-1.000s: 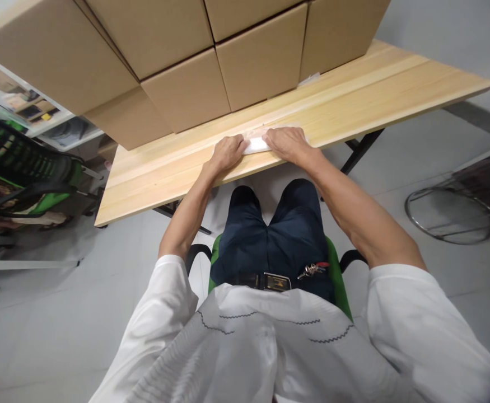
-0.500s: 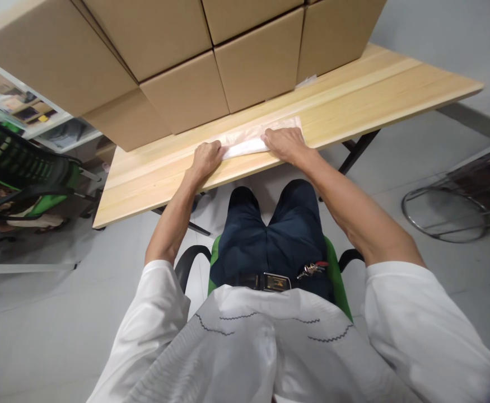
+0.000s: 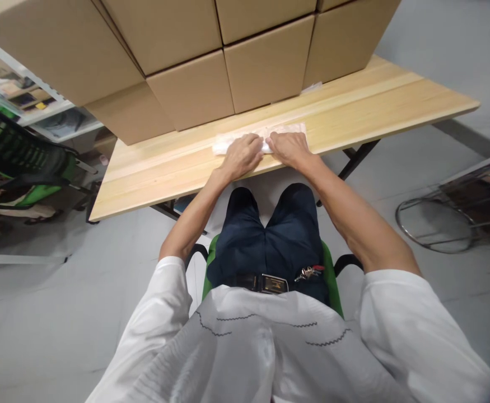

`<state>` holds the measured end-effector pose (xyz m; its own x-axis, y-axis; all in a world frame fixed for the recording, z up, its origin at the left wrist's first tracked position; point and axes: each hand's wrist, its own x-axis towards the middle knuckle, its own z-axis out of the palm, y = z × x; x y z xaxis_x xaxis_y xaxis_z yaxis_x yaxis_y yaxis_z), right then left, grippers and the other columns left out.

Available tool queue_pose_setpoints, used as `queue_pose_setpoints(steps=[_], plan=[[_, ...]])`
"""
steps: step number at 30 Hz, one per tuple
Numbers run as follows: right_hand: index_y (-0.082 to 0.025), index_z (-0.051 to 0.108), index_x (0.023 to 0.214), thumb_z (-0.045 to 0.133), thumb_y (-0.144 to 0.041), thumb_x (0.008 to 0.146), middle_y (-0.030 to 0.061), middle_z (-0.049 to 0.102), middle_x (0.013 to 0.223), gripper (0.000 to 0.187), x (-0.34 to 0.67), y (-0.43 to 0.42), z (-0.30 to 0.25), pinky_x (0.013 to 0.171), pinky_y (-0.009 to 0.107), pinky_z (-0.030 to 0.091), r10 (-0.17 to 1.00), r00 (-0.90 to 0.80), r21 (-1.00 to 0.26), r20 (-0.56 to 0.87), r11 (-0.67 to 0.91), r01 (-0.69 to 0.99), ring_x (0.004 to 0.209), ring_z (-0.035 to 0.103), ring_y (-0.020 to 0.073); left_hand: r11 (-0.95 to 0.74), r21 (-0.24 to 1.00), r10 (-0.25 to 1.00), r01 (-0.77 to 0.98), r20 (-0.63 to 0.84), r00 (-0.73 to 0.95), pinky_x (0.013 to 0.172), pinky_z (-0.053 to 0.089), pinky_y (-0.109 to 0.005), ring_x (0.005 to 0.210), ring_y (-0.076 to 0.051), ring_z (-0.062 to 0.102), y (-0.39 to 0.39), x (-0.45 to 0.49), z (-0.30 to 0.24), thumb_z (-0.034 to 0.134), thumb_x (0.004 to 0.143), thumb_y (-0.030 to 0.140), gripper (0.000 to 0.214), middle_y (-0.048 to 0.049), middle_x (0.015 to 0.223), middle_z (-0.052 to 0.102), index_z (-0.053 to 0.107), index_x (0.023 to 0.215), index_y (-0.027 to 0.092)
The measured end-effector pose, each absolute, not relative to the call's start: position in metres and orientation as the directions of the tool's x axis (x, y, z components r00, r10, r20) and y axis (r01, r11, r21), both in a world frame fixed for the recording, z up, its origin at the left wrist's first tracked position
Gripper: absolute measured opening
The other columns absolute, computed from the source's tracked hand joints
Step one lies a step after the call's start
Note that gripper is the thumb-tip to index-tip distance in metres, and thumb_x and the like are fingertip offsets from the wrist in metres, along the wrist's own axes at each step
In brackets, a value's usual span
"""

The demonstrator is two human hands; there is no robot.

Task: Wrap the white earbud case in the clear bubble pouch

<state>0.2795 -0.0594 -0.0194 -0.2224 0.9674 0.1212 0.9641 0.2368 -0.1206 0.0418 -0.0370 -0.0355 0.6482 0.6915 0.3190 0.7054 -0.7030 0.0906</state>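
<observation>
A thin, whitish-pink folded sheet (image 3: 223,144), cloth or soft plastic, I cannot tell which, lies in a narrow strip on the wooden table (image 3: 152,173) near its front edge. My left hand (image 3: 243,154) rests over the strip's middle, its fingers curled down and pressed onto it. Close beside it, my right hand (image 3: 287,148) grips the right part of the strip, thumb side toward the left hand. The fingertips of both hands are partly hidden, and a short stretch of the sheet shows between them.
Stacked cardboard boxes (image 3: 192,89) stand along the table's back. A green and black chair (image 3: 22,151) and a white shelf (image 3: 66,126) are at the left. A round metal ring base (image 3: 433,224) stands on the floor at the right. Dark table legs (image 3: 360,159) show underneath.
My left hand has moved right from the sheet's left end to its middle, next to my right hand. The sheet now lies as a narrower folded strip. My right hand stays nearly in place.
</observation>
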Motion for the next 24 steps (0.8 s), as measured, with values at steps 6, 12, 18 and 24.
queue_pose_setpoints(steps=[6,12,18,24], plan=[[-0.005,0.074,0.174,0.031,-0.039,0.135,0.0359,0.086,0.159,0.067,0.280,-0.063,-0.013,0.122,0.058,0.056,0.972,-0.220,-0.165,0.087,0.232,0.959,0.149,0.082,0.0506,-0.695,0.121,0.704,0.708,0.315,0.637,0.134,0.060,-0.062,0.153,-0.043,0.075,-0.032,0.060,-0.050,0.058,0.121,0.031,0.041,-0.0234,0.164,0.082,0.078,0.155,0.022],[-0.008,0.080,0.170,0.037,-0.040,0.134,0.0335,0.087,0.158,0.064,0.288,-0.058,-0.007,0.120,0.055,0.057,0.980,-0.188,-0.198,0.068,0.198,0.960,0.148,0.081,0.0485,-0.648,0.102,0.752,0.755,0.244,0.613,0.131,0.058,-0.061,0.153,-0.045,0.073,-0.043,0.062,-0.033,0.060,0.120,0.031,0.036,-0.0254,0.165,0.081,0.078,0.149,0.022],[-0.012,0.084,0.167,0.032,-0.046,0.134,0.0321,0.082,0.166,0.071,0.296,-0.051,-0.013,0.117,0.056,0.060,0.975,-0.198,-0.206,0.103,0.215,0.955,0.143,0.080,0.0472,-0.623,0.095,0.775,0.777,0.211,0.595,0.132,0.053,-0.065,0.151,-0.047,0.073,-0.050,0.070,-0.027,0.061,0.117,0.029,0.033,-0.0266,0.157,0.082,0.079,0.144,0.022],[-0.011,0.088,0.164,0.037,-0.054,0.134,0.0331,0.083,0.162,0.073,0.295,-0.037,-0.018,0.122,0.062,0.061,0.983,-0.167,-0.201,0.081,0.180,0.963,0.146,0.080,0.0508,-0.606,0.063,0.786,0.793,0.206,0.583,0.126,0.055,-0.064,0.146,-0.048,0.074,-0.052,0.071,-0.027,0.064,0.116,0.030,0.030,-0.0269,0.152,0.083,0.081,0.140,0.022]])
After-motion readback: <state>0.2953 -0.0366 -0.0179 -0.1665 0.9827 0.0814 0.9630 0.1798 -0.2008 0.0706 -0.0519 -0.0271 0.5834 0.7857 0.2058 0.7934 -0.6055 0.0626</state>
